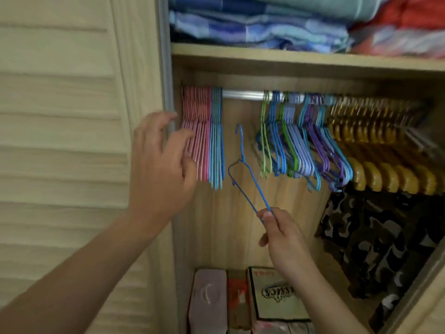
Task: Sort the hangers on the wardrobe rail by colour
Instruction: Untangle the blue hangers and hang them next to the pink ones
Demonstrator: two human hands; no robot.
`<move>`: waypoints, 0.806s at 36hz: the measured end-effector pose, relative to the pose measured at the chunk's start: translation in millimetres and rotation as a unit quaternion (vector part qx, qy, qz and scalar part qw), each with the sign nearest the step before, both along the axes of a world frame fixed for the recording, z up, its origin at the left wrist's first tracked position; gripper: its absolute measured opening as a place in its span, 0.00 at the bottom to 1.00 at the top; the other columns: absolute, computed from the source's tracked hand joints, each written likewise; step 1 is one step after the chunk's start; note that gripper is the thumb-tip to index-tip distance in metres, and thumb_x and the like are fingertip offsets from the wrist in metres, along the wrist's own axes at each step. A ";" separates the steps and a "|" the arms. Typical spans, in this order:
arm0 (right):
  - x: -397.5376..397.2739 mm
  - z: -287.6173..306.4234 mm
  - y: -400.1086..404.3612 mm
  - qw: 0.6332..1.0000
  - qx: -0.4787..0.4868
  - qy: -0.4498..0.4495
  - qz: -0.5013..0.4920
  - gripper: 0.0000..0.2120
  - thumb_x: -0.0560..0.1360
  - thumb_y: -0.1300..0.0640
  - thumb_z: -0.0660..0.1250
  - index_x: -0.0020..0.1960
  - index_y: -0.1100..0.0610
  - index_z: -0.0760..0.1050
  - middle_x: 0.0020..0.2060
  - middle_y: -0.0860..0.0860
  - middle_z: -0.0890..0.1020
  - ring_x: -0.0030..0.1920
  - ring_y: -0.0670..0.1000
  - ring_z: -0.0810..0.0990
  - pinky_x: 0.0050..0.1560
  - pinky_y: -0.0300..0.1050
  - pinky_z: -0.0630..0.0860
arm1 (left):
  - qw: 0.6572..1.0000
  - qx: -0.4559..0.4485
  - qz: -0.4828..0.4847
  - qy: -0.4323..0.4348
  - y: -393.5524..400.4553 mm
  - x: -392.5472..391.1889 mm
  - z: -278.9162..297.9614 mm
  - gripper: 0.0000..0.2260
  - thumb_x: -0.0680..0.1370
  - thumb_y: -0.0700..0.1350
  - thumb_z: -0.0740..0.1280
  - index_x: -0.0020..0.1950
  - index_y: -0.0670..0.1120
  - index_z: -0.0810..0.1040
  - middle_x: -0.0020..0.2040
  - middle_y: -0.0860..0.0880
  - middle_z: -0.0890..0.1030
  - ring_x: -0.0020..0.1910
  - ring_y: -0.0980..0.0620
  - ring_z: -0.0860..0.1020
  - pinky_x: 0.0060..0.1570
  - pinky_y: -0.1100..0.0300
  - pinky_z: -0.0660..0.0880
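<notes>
Our right hand (279,227) pinches a blue hanger (243,174) below the rail's (243,95) bare gap; our left hand (161,162), loosely spread, touches the pink hangers (196,131).

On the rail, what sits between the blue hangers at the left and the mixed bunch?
Head view: bare rail; the blue hanger in the right hand hangs below it, off the rail.

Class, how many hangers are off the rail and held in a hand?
1: a blue wire hanger, pinched at its lower corner by the right hand, below the bare stretch of rail. None seems hidden.
</notes>
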State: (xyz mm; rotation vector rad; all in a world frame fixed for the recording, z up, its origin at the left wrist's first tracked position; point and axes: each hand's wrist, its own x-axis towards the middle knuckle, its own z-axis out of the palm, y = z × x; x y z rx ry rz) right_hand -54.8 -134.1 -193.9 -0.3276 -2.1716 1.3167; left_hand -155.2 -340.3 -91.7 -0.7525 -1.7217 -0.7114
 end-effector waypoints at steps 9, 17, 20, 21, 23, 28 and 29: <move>-96.2 70.2 11.2 0.996 0.073 0.038 -0.027 0.17 0.84 0.47 0.53 0.47 0.53 0.75 0.47 0.51 0.79 0.45 0.56 0.82 0.49 0.52 0.75 | 0.990 -0.016 0.138 0.031 -13.7 -59.7 63.4 0.27 0.80 0.45 0.64 0.80 0.44 0.66 0.81 0.31 0.56 0.81 0.31 0.52 0.78 0.36 0.55; -174.9 91.4 24.7 0.995 0.090 0.004 -0.037 0.20 0.85 0.45 0.51 0.57 0.58 0.74 0.48 0.54 0.77 0.47 0.59 0.82 0.52 0.59 0.79 | 0.989 -0.018 0.135 0.055 -13.5 -71.5 55.9 0.26 0.82 0.47 0.61 0.80 0.45 0.66 0.82 0.34 0.55 0.82 0.34 0.49 0.78 0.35 0.55; -183.5 76.3 22.1 0.996 0.091 -0.016 -0.018 0.27 0.83 0.38 0.49 0.73 0.52 0.66 0.63 0.55 0.76 0.55 0.61 0.82 0.57 0.59 0.79 | 0.989 -0.015 0.137 0.059 -13.3 -72.9 55.4 0.26 0.82 0.47 0.61 0.81 0.45 0.65 0.82 0.34 0.55 0.82 0.34 0.49 0.79 0.36 0.54; -184.6 71.6 20.4 0.995 0.095 -0.016 -0.009 0.27 0.83 0.39 0.49 0.77 0.50 0.63 0.67 0.55 0.74 0.56 0.61 0.81 0.58 0.57 0.78 | 0.988 -0.014 0.139 0.060 -13.3 -73.4 55.4 0.26 0.82 0.47 0.61 0.81 0.46 0.65 0.82 0.34 0.55 0.82 0.34 0.48 0.79 0.37 0.54; -186.9 64.4 16.7 0.993 0.113 -0.017 0.000 0.25 0.85 0.43 0.49 0.79 0.49 0.60 0.69 0.57 0.72 0.59 0.60 0.79 0.60 0.55 0.77 | 0.988 -0.013 0.138 0.062 -12.8 -73.9 55.7 0.26 0.83 0.47 0.60 0.81 0.47 0.64 0.82 0.34 0.55 0.82 0.34 0.48 0.80 0.38 0.53; -189.9 59.0 5.8 0.987 0.157 -0.019 0.011 0.22 0.87 0.52 0.49 0.80 0.50 0.59 0.61 0.57 0.75 0.53 0.53 0.73 0.49 0.41 0.65 | 0.988 -0.009 0.136 0.069 -12.4 -76.1 55.3 0.25 0.83 0.47 0.60 0.81 0.47 0.64 0.82 0.34 0.56 0.82 0.34 0.49 0.80 0.38 0.53; -191.2 58.7 5.1 0.987 0.159 -0.015 0.010 0.22 0.87 0.52 0.49 0.80 0.49 0.60 0.59 0.57 0.75 0.49 0.51 0.72 0.48 0.42 0.65 | 0.988 -0.008 0.135 0.070 -12.5 -76.3 55.0 0.25 0.83 0.48 0.60 0.81 0.47 0.65 0.82 0.34 0.56 0.82 0.34 0.49 0.79 0.38 0.53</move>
